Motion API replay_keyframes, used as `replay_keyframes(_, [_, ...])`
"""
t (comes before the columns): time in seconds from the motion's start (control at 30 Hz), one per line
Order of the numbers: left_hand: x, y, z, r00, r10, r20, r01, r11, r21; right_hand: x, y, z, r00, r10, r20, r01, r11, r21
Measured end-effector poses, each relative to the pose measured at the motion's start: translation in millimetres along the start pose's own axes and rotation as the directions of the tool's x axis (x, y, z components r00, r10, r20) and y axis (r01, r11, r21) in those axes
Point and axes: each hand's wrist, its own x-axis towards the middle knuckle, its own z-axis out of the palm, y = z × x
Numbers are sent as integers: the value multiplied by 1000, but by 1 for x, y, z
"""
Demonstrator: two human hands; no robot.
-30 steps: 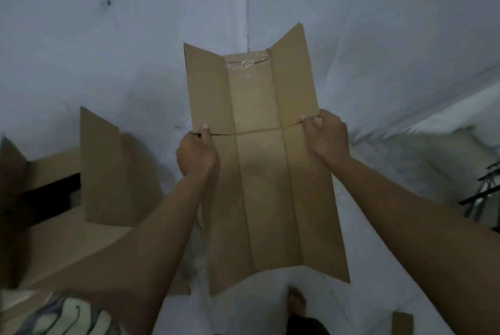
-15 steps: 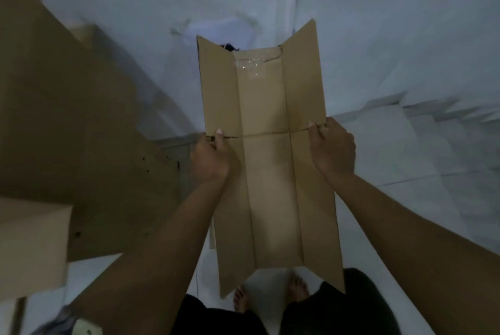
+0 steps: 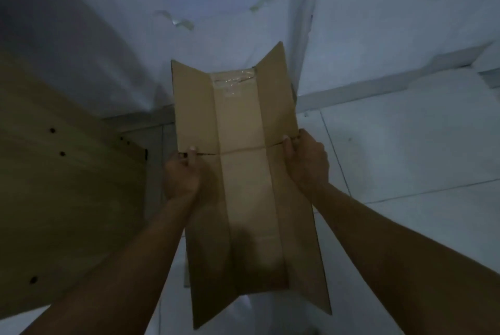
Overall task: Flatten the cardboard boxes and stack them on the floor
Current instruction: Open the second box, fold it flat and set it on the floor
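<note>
Over at 9 o'clock there's a big brown board (image 3: 62, 199) with a few dark holes in it, leaning or lying there, can't really tell which in this dim light. Next along, the left hand (image 3: 181, 175) comes up from 7 o'clock on a pretty straight forearm, thumb laid on top of the flattened cardboard box (image 3: 243, 172) right at the cross crease, fingers wrapped under the left edge, so a firm grip. The box itself sits dead center, held out in front of the person above the floor (image 3: 405, 158), long way running 12 to 6, both side panels bent up a bit so it makes a shallow trough. There's a strip of clear tape (image 3: 230, 83) near the 12 o'clock end. Then the right hand (image 3: 307, 165), reaching in from 4 o'clock, mirrors the other one: thumb on the crease, fingers curled behind the right edge. White walls meet in a corner behind it all at 12.
</note>
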Motion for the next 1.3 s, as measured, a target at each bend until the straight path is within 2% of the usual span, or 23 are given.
replay_keyframes(0.17, [33,-52,47,999,-4,-34,6,998,59,26,28,62,999,-28,21,28,999,-25])
replay_keyframes(0.43, [83,-110,97,996,49,-69,-46,998,49,68,62,127,996,-74,59,81,989,-123])
replay_keyframes(0.63, [102,-140,120,992,19,-121,-4,993,120,81,86,149,994,-75,75,87,980,-181])
replay_keyframes(0.7, [101,-148,124,987,60,-146,-35,984,174,83,93,151,988,-135,70,147,968,-206])
replay_keyframes(0.73, [101,-151,127,984,99,-145,-67,976,209,82,94,153,983,-167,72,181,944,-275])
replay_keyframes(0.83, [98,-160,137,971,219,-95,-181,935,305,75,100,171,969,-234,76,240,833,-499])
replay_keyframes(0.9, [95,-165,145,934,357,9,-329,851,409,68,106,187,967,-238,91,249,805,-538])
replay_keyframes(0.97, [91,-170,154,901,403,161,-429,773,467,61,111,199,959,-255,122,280,798,-534])
replay_keyframes(1.03, [90,-176,161,893,385,232,-449,772,450,58,114,207,949,-263,171,314,796,-517])
replay_keyframes(1.2, [93,-180,168,902,398,168,-429,780,455,61,117,215,949,-285,133,314,828,-465])
replay_keyframes(1.3, [90,-168,154,903,357,237,-429,757,493,59,111,207,951,-269,153,310,821,-479])
